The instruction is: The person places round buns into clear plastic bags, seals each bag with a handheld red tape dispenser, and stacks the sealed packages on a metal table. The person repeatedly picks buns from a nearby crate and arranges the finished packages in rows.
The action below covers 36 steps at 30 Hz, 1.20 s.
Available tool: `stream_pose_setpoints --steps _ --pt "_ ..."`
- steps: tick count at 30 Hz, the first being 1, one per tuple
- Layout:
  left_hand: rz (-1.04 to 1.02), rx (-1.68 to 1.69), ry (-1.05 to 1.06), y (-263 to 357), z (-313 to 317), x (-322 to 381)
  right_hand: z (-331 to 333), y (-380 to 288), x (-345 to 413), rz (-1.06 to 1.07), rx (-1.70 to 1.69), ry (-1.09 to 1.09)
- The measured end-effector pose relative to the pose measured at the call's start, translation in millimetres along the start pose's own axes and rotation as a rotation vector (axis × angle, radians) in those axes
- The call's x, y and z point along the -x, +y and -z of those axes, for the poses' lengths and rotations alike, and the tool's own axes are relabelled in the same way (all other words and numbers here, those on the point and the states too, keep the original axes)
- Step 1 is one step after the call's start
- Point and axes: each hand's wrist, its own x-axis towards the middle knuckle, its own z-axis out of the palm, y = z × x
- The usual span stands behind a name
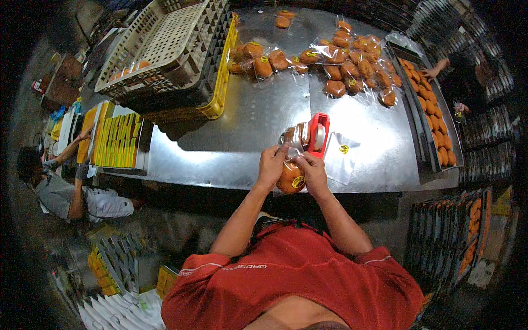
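Observation:
My left hand (271, 165) and my right hand (313, 171) pinch the gathered neck of a clear plastic bag between their fingertips. The bag holds a round browned bun (291, 178) that bears a yellow sticker and hangs just below the fingers, over the table's near edge. Just beyond my hands a red tape dispenser (318, 136) stands on the metal table, with a roll of tape in it. Against its left side lies a shiny brown thing (295, 135), partly hidden by my fingers. Right of the dispenser lies a flat clear bag (341, 159) with a yellow sticker.
Stacked plastic crates (165, 49) stand at the table's back left. Many bagged buns (350, 62) lie across the back. A tray of unbagged buns (433, 111) is at the right, with another person's hand (431, 73) at it. At left, another person (74, 185) reaches towards yellow-green cut pieces (117, 140).

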Motion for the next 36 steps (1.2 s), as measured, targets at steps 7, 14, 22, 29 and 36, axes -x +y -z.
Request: stream_pose_setpoints --steps 7,14,22,29,36 --pt "0.155 0.296 -0.019 -2.5 -30.1 -7.4 26.6 -2.7 -2.9 -0.039 0.041 0.025" --pt "-0.053 -0.230 -0.024 7.8 -50.2 -15.1 39.5 -21.6 -12.9 0.026 -0.029 0.264" --pt "-0.126 -0.267 -0.099 3.6 -65.9 -19.6 67.8 -40.6 -15.7 0.190 0.347 0.113" --pt "-0.087 -0.136 -0.097 -12.0 -68.6 -25.0 92.9 -17.3 -34.9 -0.089 0.061 -0.008" --pt "-0.095 -0.126 0.051 -5.7 -61.2 -20.0 68.7 -28.0 -17.7 0.355 0.617 0.060"
